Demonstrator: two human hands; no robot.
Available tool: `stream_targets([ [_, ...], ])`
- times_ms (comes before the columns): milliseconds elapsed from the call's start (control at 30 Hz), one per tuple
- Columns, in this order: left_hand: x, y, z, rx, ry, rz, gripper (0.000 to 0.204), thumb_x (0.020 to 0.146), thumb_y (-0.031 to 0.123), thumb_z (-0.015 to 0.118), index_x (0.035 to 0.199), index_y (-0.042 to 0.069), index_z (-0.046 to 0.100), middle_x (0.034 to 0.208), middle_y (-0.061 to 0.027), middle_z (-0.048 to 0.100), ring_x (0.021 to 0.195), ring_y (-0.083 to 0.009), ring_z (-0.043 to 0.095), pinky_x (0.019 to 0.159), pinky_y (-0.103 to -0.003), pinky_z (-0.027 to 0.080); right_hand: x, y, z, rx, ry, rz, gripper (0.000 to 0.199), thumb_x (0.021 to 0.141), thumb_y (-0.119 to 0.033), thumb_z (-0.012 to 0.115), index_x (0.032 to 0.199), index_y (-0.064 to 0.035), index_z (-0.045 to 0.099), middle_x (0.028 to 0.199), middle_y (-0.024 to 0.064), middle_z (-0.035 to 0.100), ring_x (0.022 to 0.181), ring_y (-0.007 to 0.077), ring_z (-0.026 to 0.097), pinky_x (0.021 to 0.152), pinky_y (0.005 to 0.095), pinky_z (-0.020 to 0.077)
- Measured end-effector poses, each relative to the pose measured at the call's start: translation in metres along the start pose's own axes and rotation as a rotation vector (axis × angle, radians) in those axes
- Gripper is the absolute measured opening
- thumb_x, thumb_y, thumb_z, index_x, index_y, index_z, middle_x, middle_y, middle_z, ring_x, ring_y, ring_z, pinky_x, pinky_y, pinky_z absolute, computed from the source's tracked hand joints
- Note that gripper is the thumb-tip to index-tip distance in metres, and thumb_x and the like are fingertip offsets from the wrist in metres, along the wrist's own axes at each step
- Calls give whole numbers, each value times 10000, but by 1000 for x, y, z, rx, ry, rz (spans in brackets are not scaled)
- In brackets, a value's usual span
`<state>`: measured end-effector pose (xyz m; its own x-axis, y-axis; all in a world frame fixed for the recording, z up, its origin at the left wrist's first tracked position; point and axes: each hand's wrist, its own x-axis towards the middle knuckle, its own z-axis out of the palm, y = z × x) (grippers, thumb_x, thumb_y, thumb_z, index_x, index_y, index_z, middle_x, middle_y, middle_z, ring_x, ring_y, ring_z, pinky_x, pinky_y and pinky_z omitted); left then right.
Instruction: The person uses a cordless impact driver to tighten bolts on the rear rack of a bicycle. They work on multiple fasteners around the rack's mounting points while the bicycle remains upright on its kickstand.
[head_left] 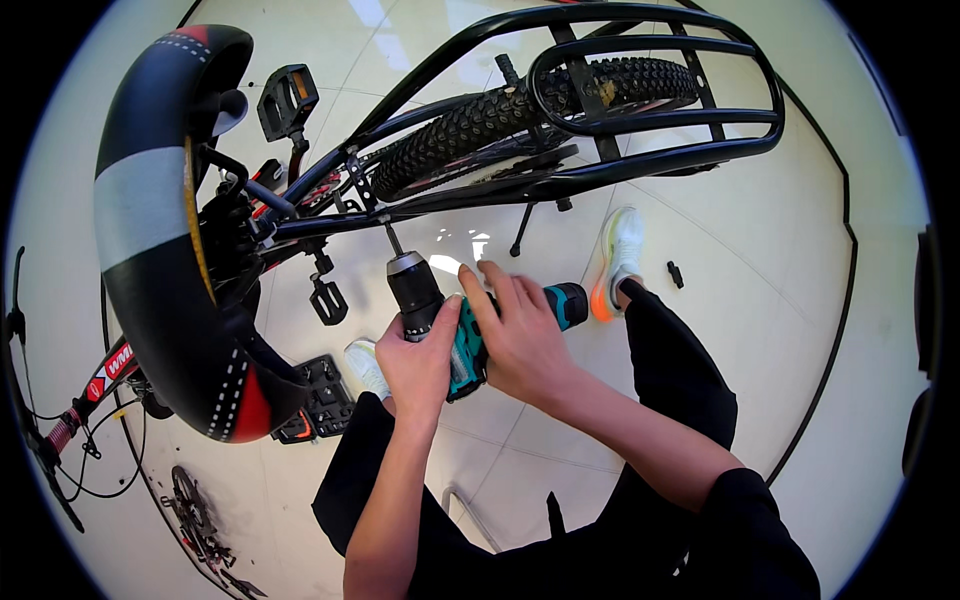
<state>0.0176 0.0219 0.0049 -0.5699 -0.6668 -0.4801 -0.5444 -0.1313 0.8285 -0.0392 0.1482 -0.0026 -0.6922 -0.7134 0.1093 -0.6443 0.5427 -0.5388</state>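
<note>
A teal and black cordless drill [467, 345] points its long bit [393, 238] up toward the black rear rack [560, 187] of a bicycle. The bit's tip meets the rack's front end, near a small bolt; whether it is seated there I cannot tell. My left hand [418, 368] wraps around the drill's front body, just behind the chuck [405, 264], thumb along its side. Across the drill's rear lies my right hand [525, 340], its fingers bent over the body and partly raised. My right palm hides much of the handle.
The big black, grey and red saddle [150, 235] fills the left. Behind the rack shows the knobby rear tyre [450, 135]. A tool case [325, 397] lies open by my left shoe [367, 368]. A small black part [675, 274] sits beside my right shoe [622, 255]; loose bike parts [200, 525] lie lower left.
</note>
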Motion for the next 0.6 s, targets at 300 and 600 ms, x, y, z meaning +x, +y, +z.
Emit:
stream_targets([
  [300, -1, 5, 6, 31, 34, -3, 382, 813, 303, 780, 864, -58, 666, 724, -47, 648, 635, -68, 535, 598, -238, 446, -1, 24, -41, 10, -33, 77, 769, 592, 8, 613, 1327, 43, 387, 1240, 265, 472, 1265, 400, 414, 1124, 524, 248],
  [600, -8, 14, 6, -28, 0, -28, 374, 842, 300, 758, 935, -52, 671, 789, -40, 651, 680, -80, 568, 651, -247, 473, 6, 31, 5, -107, -265, 3, 548, 557, -37, 695, 1073, -43, 511, 703, 97, 608, 691, 296, 644, 629, 353, 478],
])
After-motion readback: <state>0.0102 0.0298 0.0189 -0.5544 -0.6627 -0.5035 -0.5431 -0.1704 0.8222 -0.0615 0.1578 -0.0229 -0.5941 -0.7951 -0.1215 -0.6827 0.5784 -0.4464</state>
